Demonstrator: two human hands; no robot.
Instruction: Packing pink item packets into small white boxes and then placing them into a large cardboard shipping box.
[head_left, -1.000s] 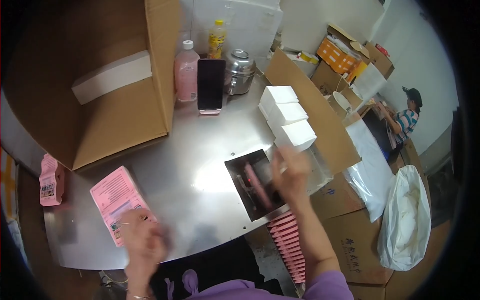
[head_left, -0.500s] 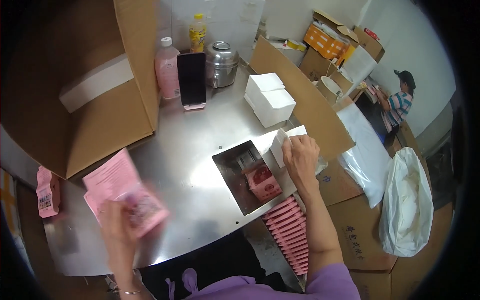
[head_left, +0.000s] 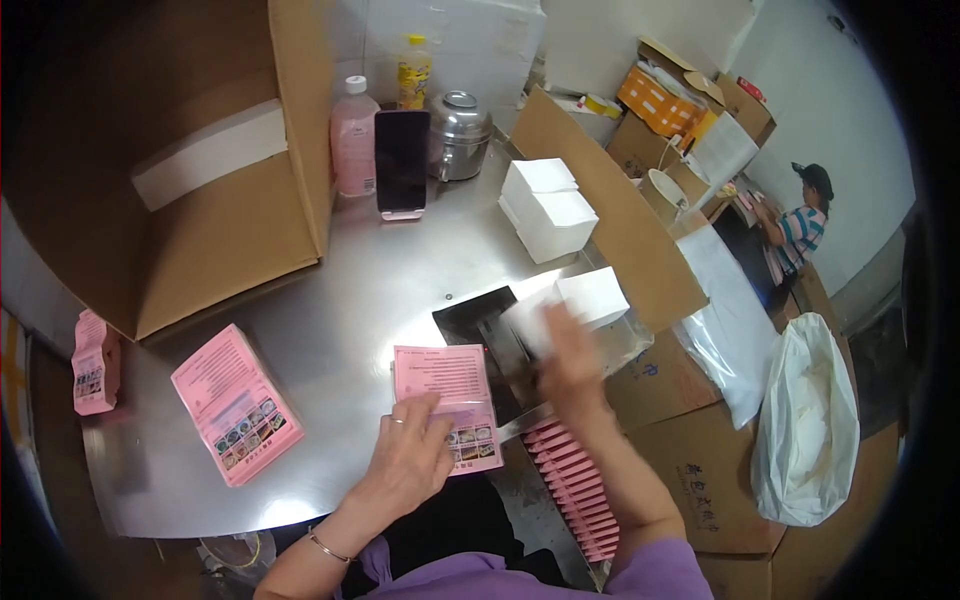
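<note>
Nearest to me is my left hand, palm down, its fingers slightly spread and resting across the lower left part of a pink printed packet; I see no pinch there. The packet lies flat at the near edge of the table, its long axis running roughly straight away from me, most of its length reaching out ahead of those fingers. To its left, well apart, a second pink packet lies aslant.

My right hand sits ahead and to the right of the pink packet, apart from it; the left is clearly the nearer hand. The right one is blurred, so I cannot tell whether its fingers are closed on the white piece just beyond them to the left. That piece hangs above the dark opening, whose near left part the packet's right side seems to overlap.

Just past the right hand is a white block, then a white pile, and farthest on the table, a steel pot.
</note>
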